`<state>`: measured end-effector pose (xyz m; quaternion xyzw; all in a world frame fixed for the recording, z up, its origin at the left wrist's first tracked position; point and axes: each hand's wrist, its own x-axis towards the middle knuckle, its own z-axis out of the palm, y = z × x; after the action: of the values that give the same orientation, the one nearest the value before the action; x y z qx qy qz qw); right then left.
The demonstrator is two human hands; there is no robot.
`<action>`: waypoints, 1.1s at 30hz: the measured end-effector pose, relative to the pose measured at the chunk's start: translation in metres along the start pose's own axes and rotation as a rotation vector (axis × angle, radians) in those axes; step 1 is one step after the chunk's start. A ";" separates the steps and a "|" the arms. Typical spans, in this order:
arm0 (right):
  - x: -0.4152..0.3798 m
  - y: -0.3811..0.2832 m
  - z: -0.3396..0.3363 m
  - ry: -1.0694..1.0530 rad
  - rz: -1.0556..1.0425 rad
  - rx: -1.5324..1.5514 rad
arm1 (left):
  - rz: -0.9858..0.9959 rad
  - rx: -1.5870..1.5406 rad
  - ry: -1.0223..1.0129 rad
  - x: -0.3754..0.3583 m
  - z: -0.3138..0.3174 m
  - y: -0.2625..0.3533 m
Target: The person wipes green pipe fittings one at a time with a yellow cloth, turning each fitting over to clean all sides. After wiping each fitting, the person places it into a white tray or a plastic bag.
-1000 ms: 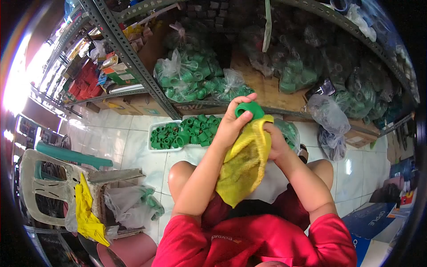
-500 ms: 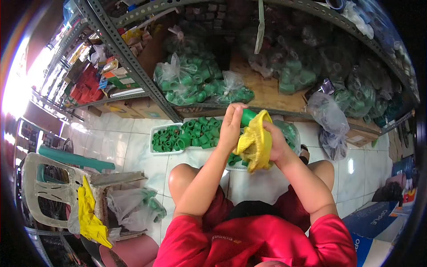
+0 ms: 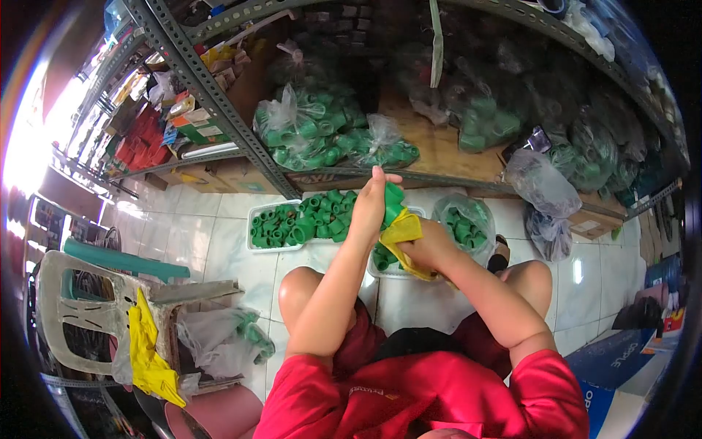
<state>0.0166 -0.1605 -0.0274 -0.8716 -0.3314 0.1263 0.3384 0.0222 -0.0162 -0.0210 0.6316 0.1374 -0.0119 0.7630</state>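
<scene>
A green plastic pipe fitting (image 3: pixel 393 199) is held upright between my hands, over the trays. My left hand (image 3: pixel 370 210) grips it from the left, palm against its side. Bunched in my right hand (image 3: pixel 430 247) is a yellow cloth (image 3: pixel 401 229), pressed around the fitting's lower end. Below my hands, a white tray (image 3: pixel 395 275) with green fittings is partly covered by the cloth and my right hand. To the left, more green fittings (image 3: pixel 329 217) lie in a heap beside a white tray (image 3: pixel 276 249) filled with smaller ones.
An open clear bag (image 3: pixel 479 212) of green fittings stands right of my hands. Bagged fittings (image 3: pixel 314 128) crowd the metal shelf (image 3: pixel 439 178) ahead. A plastic chair (image 3: pixel 55 307) with a yellow cloth (image 3: pixel 146 344) is at left, a blue box (image 3: pixel 614 358) at right.
The yellow cloth, spread open before, is now gathered in my right hand, lower around the fitting. The fitting has moved slightly left and turned more upright; my left hand has shifted slightly left.
</scene>
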 end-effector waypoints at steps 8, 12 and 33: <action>-0.003 0.010 -0.006 -0.368 0.311 2.007 | 0.277 -0.620 -0.078 -0.006 0.019 0.013; -0.002 0.015 -0.001 -0.260 0.270 1.744 | 0.338 -0.583 -0.196 0.003 0.008 0.004; 0.003 0.000 -0.024 -0.022 0.238 1.712 | 0.304 -0.579 -0.380 0.001 0.019 0.005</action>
<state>0.0300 -0.1707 -0.0097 -0.3446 -0.0319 0.3756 0.8597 0.0278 -0.0336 -0.0129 0.3893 -0.1042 0.0237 0.9149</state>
